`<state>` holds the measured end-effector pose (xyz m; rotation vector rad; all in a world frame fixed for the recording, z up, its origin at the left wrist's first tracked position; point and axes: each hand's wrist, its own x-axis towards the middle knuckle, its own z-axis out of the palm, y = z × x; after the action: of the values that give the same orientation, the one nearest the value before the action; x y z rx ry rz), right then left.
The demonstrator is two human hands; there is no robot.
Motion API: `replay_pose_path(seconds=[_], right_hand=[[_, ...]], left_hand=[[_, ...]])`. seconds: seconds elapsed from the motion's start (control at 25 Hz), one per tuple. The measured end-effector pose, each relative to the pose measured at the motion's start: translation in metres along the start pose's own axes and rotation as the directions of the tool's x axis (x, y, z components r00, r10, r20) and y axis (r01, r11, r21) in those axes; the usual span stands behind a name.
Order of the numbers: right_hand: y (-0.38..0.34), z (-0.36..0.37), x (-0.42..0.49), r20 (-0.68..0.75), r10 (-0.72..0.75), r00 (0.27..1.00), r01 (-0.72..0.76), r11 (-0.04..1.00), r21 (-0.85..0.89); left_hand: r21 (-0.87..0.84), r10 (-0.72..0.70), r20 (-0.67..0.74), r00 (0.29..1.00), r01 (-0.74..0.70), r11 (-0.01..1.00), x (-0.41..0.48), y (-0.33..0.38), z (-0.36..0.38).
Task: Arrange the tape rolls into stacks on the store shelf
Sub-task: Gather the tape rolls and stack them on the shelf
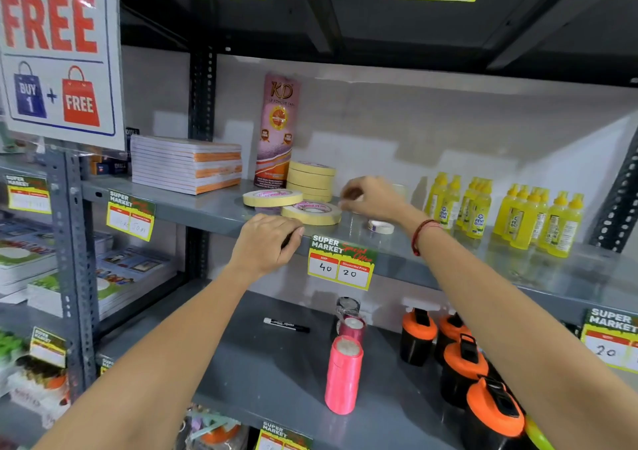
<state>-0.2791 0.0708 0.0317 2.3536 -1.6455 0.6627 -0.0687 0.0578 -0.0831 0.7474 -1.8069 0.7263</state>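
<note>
Masking tape stack (311,179): one built. Loose rolls: two cream (272,197) (312,212), one small white (380,226). Right hand (373,197) grip pinched, contents unclear; left hand (266,242) curled on shelf (207,208) edge.

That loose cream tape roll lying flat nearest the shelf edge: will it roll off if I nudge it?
Probably not: the cream tape roll lies flat on the shelf, so it should slide rather than roll. It looks light and stiff; near the edge, it could drop.
</note>
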Motion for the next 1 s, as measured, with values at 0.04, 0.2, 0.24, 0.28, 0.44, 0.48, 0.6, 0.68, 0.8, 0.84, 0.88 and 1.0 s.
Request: replay_pose_path(seconds=[0.04,0.2,0.24,0.28,0.44,0.48,0.6,0.68,0.8,0.84,0.88,1.0], right_hand=[[-0.011,0.009,0.002,0.134,-0.073,0.988,0.068,0.997,0.039],[-0.024,0.029,0.011,0.287,-0.152,0.946,0.143,0.988,0.052],[-0.024,0.028,0.014,0.296,-0.165,0.941,0.156,0.986,0.055],[-0.024,0.025,0.016,0.311,-0.171,0.935,0.159,0.985,0.061],[-0.019,0.007,0.022,0.391,-0.167,0.905,0.142,0.986,0.092],[-0.018,-0.002,0.025,0.419,-0.167,0.893,0.127,0.984,0.121],[-0.019,-0.044,0.034,0.492,-0.166,0.854,0.052,0.97,0.237],[-0.023,-0.072,0.046,0.527,-0.174,0.832,0.029,0.962,0.272],[-0.025,-0.102,0.067,0.548,-0.169,0.819,0.027,0.966,0.258],[-0.023,-0.109,0.076,0.531,-0.163,0.831,0.018,0.963,0.268],[-0.02,-0.115,0.085,0.501,-0.152,0.852,0.003,0.958,0.287],[-0.01,-0.103,0.126,0.312,-0.057,0.948,-0.017,0.973,0.23]], left_hand=[[0.0,0.004,0.003,1.0,-0.004,1.0,0.0,-0.002,0.0],[0.028,0.007,0.056,0.998,-0.009,1.0,0.002,-0.014,-0.003],[0.034,0.006,0.067,0.998,-0.008,0.999,0.002,-0.016,-0.004],[0.029,0.005,0.081,0.997,-0.007,1.0,0.004,-0.018,-0.005],[0.0,0.005,0.069,0.998,-0.005,1.0,0.004,-0.022,-0.002],[-0.002,0.004,0.055,0.998,-0.004,1.0,0.004,-0.023,0.0],[-0.01,0.004,0.009,1.0,-0.003,1.0,0.003,-0.024,0.004],[-0.006,0.003,-0.023,1.0,-0.004,1.0,0.002,-0.025,0.006],[0.011,0.0,-0.077,0.997,0.001,1.0,-0.001,-0.025,0.011],[0.019,-0.004,-0.102,0.995,0.006,1.0,-0.002,-0.025,0.013],[0.027,-0.009,-0.128,0.992,0.012,1.0,-0.003,-0.026,0.016],[0.036,0.009,-0.178,0.984,-0.003,0.999,-0.004,-0.029,0.022]])
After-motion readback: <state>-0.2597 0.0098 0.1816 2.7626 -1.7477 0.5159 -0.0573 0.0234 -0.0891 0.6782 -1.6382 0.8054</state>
